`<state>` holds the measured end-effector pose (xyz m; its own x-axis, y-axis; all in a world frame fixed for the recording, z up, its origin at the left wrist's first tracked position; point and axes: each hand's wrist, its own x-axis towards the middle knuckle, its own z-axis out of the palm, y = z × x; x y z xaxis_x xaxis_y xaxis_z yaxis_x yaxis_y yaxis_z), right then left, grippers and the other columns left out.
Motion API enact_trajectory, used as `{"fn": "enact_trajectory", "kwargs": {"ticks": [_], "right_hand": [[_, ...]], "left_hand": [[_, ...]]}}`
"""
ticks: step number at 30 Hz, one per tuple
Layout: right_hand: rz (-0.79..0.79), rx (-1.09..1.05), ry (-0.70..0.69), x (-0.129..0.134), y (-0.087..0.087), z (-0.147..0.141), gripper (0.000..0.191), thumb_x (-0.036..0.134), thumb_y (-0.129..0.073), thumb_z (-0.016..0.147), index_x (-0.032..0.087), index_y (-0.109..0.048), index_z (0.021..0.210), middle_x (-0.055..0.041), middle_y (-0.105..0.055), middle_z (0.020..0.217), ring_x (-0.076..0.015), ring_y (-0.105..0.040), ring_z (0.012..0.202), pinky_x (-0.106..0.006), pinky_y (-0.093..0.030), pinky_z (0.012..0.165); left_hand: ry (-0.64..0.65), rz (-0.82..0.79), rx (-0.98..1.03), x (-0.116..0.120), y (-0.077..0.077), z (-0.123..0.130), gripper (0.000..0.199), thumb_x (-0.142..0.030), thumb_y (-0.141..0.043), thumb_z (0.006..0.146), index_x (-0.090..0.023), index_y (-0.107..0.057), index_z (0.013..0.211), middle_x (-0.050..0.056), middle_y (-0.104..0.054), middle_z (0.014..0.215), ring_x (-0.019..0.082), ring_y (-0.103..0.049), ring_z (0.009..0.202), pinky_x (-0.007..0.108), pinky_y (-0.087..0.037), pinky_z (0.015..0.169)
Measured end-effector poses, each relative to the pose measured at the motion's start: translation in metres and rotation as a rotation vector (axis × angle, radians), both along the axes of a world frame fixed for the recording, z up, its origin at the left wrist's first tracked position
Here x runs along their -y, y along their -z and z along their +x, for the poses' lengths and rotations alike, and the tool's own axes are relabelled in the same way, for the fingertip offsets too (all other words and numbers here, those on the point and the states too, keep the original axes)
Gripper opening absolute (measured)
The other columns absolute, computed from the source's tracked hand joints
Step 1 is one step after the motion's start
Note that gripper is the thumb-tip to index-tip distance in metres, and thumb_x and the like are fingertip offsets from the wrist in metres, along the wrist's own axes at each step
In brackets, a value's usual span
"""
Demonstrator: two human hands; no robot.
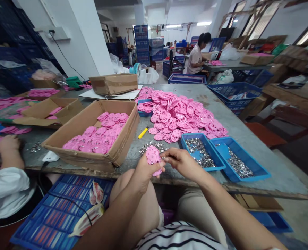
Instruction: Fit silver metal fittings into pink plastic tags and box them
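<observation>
2 blue trays [223,150]: metal bits [239,162]; box [126,140]: pink pcs [95,139]

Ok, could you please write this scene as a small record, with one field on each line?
Left hand: holds one pink piece
Right hand: fingertips close to that piece's edge; whether they grip a small part is unclear
Ahead on table: large heap of pink pieces
Left side: cardboard box with more pink pieces inside
Right side: two blue trays holding small metal parts
Between box and heap: yellow-handled tool
</observation>
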<state>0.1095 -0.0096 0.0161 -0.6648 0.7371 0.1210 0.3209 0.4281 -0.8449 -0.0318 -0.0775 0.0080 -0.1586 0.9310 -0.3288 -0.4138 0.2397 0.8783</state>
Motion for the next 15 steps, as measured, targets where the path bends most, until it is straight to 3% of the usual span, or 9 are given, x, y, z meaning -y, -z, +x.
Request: {"fn": "enact_trajectory", "kwargs": {"ticks": [5,15], "right_hand": [[0.007,0.063,0.04,0.003,-0.002,0.0,0.006,0.012,-0.055,0.08,0.019,-0.057,0.081,0.0037,-0.057,0.063,-0.0095,-0.048,0.056,-0.021,-0.037,0.056],[0.159,0.182,0.017,0.012,-0.012,-0.007,0.016,0.003,-0.056,0.078,0.019,-0.057,0.075,0.0002,-0.066,0.071,-0.0119,-0.057,0.064,-0.022,-0.037,0.06]], "left_hand": [[-0.029,-0.01,-0.077,-0.001,0.001,0.001,0.051,-0.02,-0.083,0.048,-0.016,-0.051,0.087,-0.004,-0.061,0.064,0.01,-0.057,0.049,0.016,-0.036,0.035],[-0.086,0.013,-0.139,0.0,0.003,0.003,0.043,-0.01,-0.079,0.052,-0.016,-0.055,0.088,-0.004,-0.06,0.057,0.01,-0.055,0.046,0.016,-0.033,0.037]]}}
